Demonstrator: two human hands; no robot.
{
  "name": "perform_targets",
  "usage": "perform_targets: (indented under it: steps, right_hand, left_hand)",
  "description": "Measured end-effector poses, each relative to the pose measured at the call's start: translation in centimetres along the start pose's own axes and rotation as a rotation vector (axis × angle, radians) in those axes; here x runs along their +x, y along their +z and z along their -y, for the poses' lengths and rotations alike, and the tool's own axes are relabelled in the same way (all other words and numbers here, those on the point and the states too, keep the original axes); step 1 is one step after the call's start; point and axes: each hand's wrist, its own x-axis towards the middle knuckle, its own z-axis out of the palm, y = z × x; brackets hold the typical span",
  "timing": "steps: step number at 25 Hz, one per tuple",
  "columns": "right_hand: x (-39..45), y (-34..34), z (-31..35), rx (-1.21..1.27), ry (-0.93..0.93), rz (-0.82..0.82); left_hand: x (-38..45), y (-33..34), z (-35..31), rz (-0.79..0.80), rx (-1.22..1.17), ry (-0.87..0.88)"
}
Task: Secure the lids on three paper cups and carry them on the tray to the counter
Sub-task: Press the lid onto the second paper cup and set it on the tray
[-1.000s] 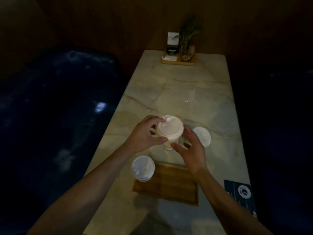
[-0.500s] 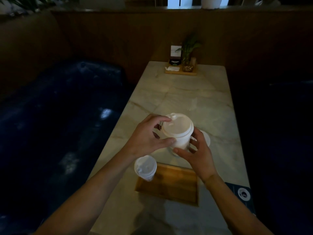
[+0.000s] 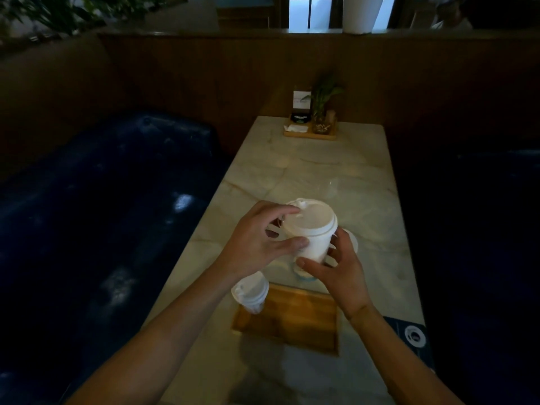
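I hold a white paper cup (image 3: 314, 244) with a white lid (image 3: 309, 219) above the marble table (image 3: 306, 171). My left hand (image 3: 257, 244) grips the lid's rim and upper cup from the left. My right hand (image 3: 339, 268) holds the cup's lower part from the right. A second lidded cup (image 3: 250, 292) stands on the far left corner of the wooden tray (image 3: 295, 320). A third white cup (image 3: 352, 241) is mostly hidden behind my right hand.
A small wooden tray (image 3: 309, 135) with a plant, a card and napkins sits at the table's far end. A dark card (image 3: 412, 337) lies at the right edge. Dark blue bench seats (image 3: 102, 214) flank the table, with a wooden partition behind.
The cup in both hands has risen and tilted a little, and my view has lifted, showing more of the partition and window beyond.
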Motion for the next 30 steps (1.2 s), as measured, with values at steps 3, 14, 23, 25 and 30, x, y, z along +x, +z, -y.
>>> perform_targets:
  steps: [3, 14, 23, 25, 30]
  right_hand:
    - [-0.3, -0.8, 1.1, 0.021, 0.019, 0.025]
    - [-1.9, -1.9, 3.5, 0.280, 0.167, 0.275]
    - [-2.2, -1.4, 3.9, 0.231, 0.142, 0.282]
    - [-2.2, -0.5, 4.0, 0.140, 0.077, 0.194]
    - [-2.0, 0.6, 3.8, 0.037, 0.029, 0.101]
  left_hand:
    - [-0.4, -0.9, -0.4, 0.033, 0.103, 0.082]
    - [-0.8, -2.1, -1.5, -0.108, 0.001, 0.318]
    - [-1.3, -1.5, -1.5, -0.209, 0.238, 0.502]
    - [-1.2, -1.2, -1.6, -0.219, 0.311, 0.525]
    - [-0.7, -1.0, -1.9, -0.233, 0.385, 0.552]
